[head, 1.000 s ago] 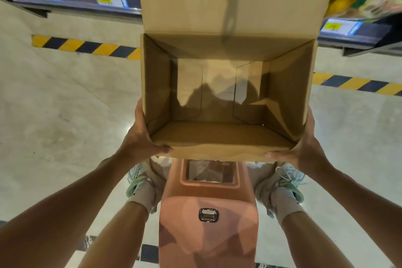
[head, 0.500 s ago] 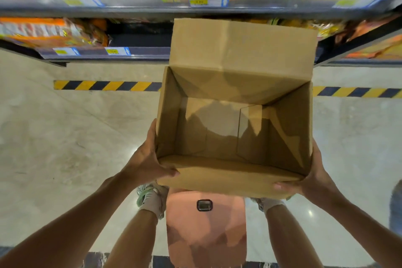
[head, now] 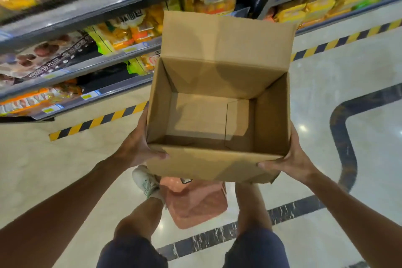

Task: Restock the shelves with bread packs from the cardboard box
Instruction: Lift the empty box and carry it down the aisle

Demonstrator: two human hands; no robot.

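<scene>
Both my hands hold the cardboard box [head: 217, 119] at its near corners, left hand [head: 139, 148] and right hand [head: 291, 159], fingers curled onto the plain brown walls. Its far flap stands up; nothing lies inside. Bread packs [head: 130, 28] fill the shelves [head: 76, 11] far left, their print blurred.
</scene>
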